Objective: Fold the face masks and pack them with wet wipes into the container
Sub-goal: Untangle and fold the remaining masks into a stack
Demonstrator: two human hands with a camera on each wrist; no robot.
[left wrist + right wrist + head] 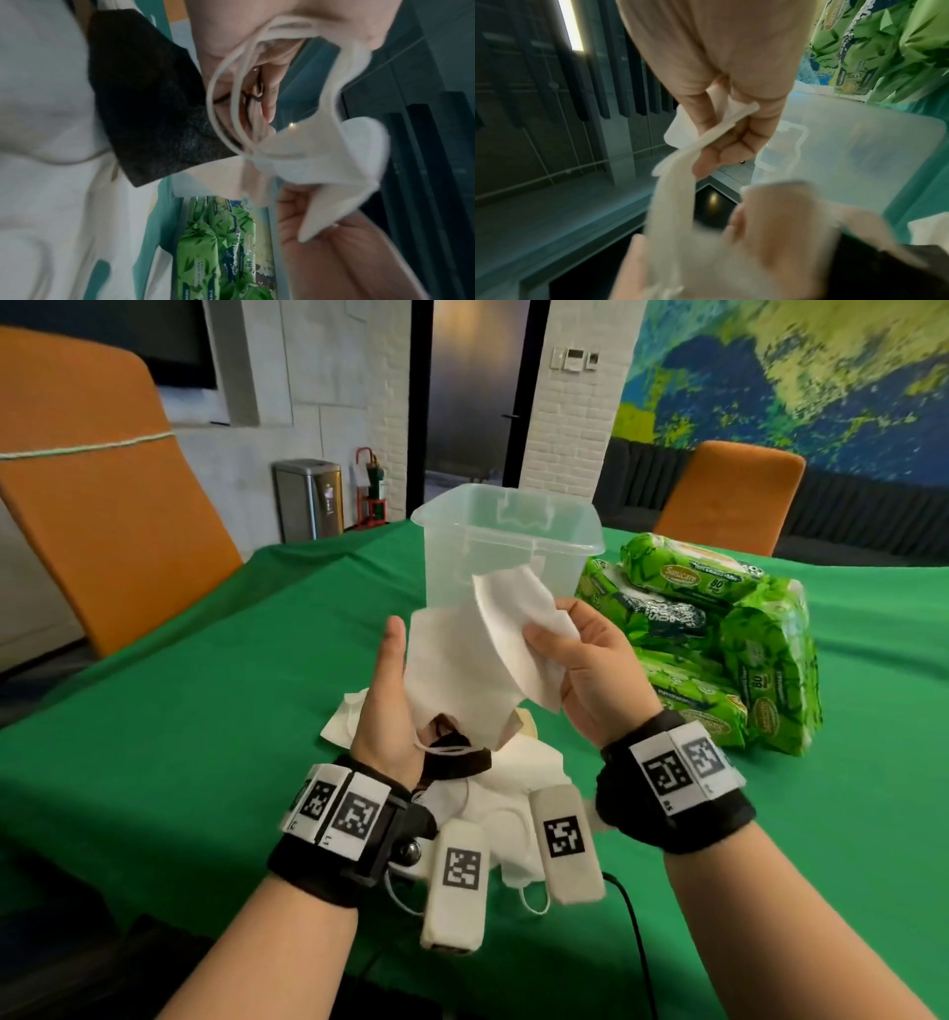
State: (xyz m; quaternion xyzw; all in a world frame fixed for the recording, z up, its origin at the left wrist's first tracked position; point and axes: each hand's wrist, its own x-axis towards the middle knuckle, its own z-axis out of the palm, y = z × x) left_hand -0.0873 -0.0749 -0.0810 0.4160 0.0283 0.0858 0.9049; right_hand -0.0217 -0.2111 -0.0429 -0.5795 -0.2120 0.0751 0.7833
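Closest to the camera there's a loose pile of face masks point(506, 793) on the green desk point(179, 711), mostly white, with a black mask point(454, 760) near the top of the heap. Both hands are raised just above that pile. The left hand point(382, 706) has its thumb straight up and supports a white mask point(457, 680) from behind; the left wrist view shows white ear loops point(231, 97) draped over the fingers, but how the fingers lie behind the mask I can't tell. The right hand point(585, 670) pinches a second white mask point(518, 634) between thumb and fingers, its upper edge overlapping the front wall of the container. The two masks touch.

Right behind the hands stands the clear plastic container point(506, 541), upright, open, no lid on it. Beside the container, on the right hand's side, is a stack of green wet wipes packs point(719, 644). The top one reads "Sanicare" as far as I can make out, and "80" shows on a couple of packs. The smaller print is too blurry to read.
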